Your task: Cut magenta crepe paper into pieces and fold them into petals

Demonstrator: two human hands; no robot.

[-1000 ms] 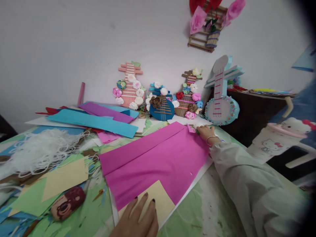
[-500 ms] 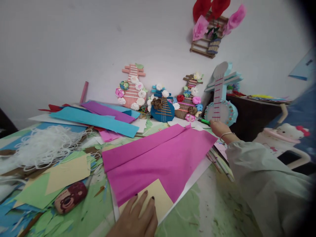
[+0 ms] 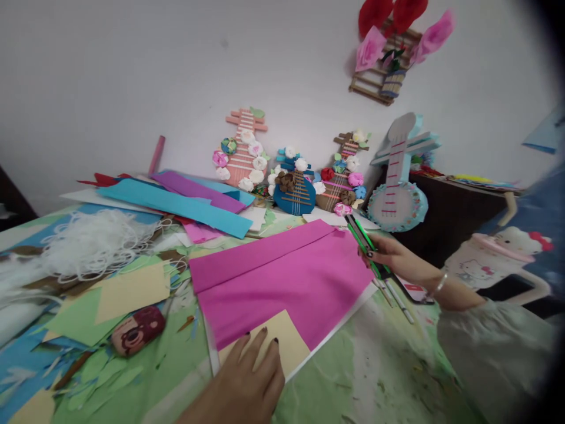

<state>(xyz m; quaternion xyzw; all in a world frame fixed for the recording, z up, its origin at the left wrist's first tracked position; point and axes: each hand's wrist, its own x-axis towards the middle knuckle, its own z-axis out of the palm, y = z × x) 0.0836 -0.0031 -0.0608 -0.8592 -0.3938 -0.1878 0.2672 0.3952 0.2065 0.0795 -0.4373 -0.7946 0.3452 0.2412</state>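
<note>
so the hands are well apart; the left hand (image 3: 253, 371) is spread flat on the cream card (image 3: 286, 333), pinning it on the near end of the magenta sheet (image 3: 282, 274); the right hand (image 3: 391, 256) is wrapped round a green-and-black tool (image 3: 361, 235) over the sheet's far right corner, can't tell if it's touching; the sheet sits mid-surface (image 3: 348, 371) on white paper (image 3: 210, 344); it's pretty crowded tbh; a phone (image 3: 427, 299) and pens (image 3: 399, 300) lie right beside it, under the right wrist; white cord (image 3: 97, 241), a maroon case (image 3: 138, 331) and blue strip (image 3: 176, 206) clutter the left; flowery instrument models (image 3: 293, 194) block the back
</note>
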